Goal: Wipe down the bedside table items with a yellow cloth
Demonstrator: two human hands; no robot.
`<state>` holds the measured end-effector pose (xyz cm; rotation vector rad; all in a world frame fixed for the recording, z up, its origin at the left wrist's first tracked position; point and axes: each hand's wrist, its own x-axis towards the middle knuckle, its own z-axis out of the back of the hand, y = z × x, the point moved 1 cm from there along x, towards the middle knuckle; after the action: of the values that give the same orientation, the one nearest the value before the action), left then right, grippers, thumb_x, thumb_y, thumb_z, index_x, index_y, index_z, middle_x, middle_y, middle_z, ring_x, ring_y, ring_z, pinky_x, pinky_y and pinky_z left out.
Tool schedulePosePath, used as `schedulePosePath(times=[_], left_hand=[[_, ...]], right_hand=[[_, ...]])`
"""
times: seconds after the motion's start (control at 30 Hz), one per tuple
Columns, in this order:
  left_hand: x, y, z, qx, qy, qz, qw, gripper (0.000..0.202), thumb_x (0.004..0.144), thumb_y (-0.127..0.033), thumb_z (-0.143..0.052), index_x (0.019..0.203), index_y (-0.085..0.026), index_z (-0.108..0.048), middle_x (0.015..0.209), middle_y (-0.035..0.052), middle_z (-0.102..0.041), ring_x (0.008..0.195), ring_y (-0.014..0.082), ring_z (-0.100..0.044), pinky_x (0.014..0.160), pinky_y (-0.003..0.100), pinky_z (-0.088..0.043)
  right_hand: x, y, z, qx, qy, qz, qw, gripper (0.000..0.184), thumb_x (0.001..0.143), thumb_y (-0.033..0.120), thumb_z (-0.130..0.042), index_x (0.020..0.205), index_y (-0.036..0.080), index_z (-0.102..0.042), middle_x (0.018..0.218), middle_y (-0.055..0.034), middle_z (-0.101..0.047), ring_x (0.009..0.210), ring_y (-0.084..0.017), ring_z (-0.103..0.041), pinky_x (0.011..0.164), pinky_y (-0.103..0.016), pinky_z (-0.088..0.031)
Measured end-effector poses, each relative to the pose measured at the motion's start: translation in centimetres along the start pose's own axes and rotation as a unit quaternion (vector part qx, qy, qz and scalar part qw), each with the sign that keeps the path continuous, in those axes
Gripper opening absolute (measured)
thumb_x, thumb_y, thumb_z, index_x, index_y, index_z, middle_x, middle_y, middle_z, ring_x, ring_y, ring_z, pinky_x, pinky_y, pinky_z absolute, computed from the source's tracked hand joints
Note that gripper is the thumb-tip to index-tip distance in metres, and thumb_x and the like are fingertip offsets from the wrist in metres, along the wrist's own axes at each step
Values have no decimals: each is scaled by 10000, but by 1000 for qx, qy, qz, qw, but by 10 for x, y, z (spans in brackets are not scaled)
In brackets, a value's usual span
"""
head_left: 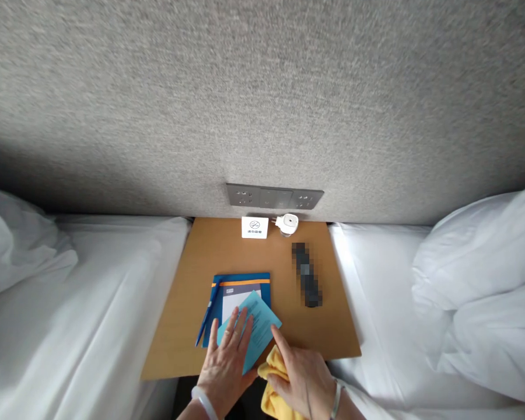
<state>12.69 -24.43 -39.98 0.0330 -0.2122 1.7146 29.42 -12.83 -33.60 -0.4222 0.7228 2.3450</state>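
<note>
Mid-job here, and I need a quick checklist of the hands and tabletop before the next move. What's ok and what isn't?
1. Left hand flat on the light-blue card: ok, fingers spread over it.
2. Yellow cloth in the right hand: ok, bunched in its grip.
3. Light-blue card square with the blue folder: not ok, it lies askew, one corner past the folder's right edge.
4. Right index fingertip pressing the card: cannot tell; it is at the card's edge.
5. Pen clear of both hands: ok, along the folder's left side.
6. White no-smoking sign clear of both hands: ok, near the wall.
</note>
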Motion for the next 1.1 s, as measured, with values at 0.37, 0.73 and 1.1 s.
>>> schedulePosePath(times=[0.37, 0.73, 1.1], left_hand=[[45, 43, 43, -34, 294, -111, 949, 942, 807, -459, -760, 1591, -308, -259, 1678, 24, -99, 1564, 318, -159, 1255, 627, -284], [83, 108, 37, -40, -9, 113, 993, 189, 953, -344, -642, 1100, -274, -737, 1116, 41, -723, 1055, 300, -637, 840, 468, -498], [95, 125, 43, -90, 74, 60, 991, 264, 1030, -343, -454, 968, -200, -667, 1027, 67, -675, 1018, 281, -612, 914, 459, -466]], right_hand=[[-2, -5, 2, -45, -28, -76, 996, 739, 906, 354, -602, 1585, 196, -358, 1045, -112, -756, 905, -345, -748, 794, -495, -625], [-1, -15, 24, -159, -302, 75, 937, 565, 1012, 461, -490, 1529, 242, -435, 1615, -22, -419, 1512, -313, -312, 1243, -614, -231], [94, 68, -18, 37, -172, 161, 971, 628, 1051, 412, -394, 1596, 124, -273, 1674, -108, -283, 1574, -307, -165, 1274, -693, -129]])
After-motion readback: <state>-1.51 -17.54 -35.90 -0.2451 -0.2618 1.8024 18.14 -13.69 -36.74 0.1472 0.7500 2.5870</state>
